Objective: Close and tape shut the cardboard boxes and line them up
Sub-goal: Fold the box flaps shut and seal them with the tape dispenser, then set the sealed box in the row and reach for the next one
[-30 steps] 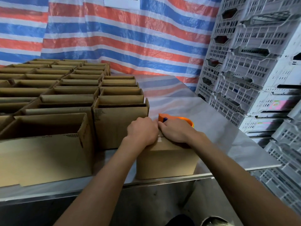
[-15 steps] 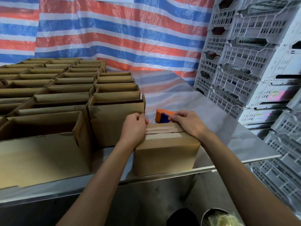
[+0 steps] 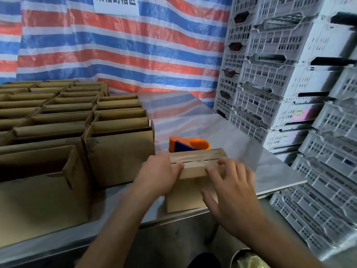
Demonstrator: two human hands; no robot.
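A small closed cardboard box [image 3: 193, 172] with tape along its top seam stands at the table's front edge. My left hand [image 3: 158, 174] lies against the box's left side, fingers bent over the top edge. My right hand [image 3: 229, 188] has its fingers spread flat on the top and front right of the box. An orange and blue tape dispenser [image 3: 188, 145] sits on the table just behind the box, with neither hand on it. To the left, several open cardboard boxes [image 3: 119, 151] stand in rows.
The grey table [image 3: 241, 140] ends close on the right, where stacked white plastic crates [image 3: 289, 93] rise like a wall. A striped tarp [image 3: 125, 55] hangs behind. A round container [image 3: 245, 258] shows below the table's front edge.
My right hand has left the tape dispenser, which now rests behind the box, and come forward onto the box's top and front. My left hand has stayed at the box's left side.
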